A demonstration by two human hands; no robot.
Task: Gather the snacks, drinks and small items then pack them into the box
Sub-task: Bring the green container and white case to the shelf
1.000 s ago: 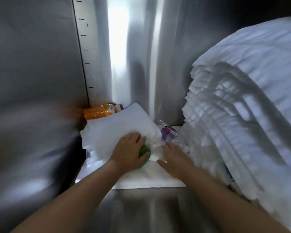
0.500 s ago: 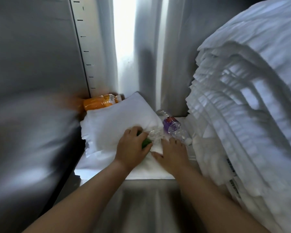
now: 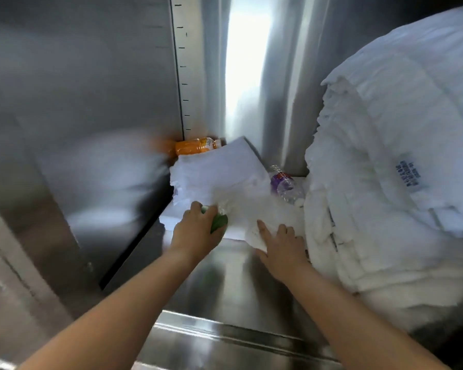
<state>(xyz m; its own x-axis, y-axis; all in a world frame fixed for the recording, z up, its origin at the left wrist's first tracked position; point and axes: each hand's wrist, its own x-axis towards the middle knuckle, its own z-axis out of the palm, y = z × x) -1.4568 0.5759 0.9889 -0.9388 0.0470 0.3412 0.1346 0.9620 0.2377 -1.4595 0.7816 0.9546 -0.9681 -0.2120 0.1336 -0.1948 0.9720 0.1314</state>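
Your left hand (image 3: pixel 197 232) is gripping the green item (image 3: pixel 219 222); your right hand (image 3: pixel 281 244) is resting flat on the cloth (image 3: pixel 225 177). The purple-labelled bottle (image 3: pixel 285 185) is lying just beyond your right hand, cap pointing away.

Two arms seen from the head camera: left hand (image 3: pixel 195 232) and right hand (image 3: pixel 282 249) bare, left forearm (image 3: pixel 118 313) and right forearm (image 3: pixel 350 313) likewise uncovered, down to the lower edge.

Nothing legible tbh: the blue printed stamp (image 3: pixel 407 173) on the stacked white towels (image 3: pixel 380 124) is too blurry, same for the purple label (image 3: pixel 278 180) on the clear plastic water bottle (image 3: pixel 288 186).
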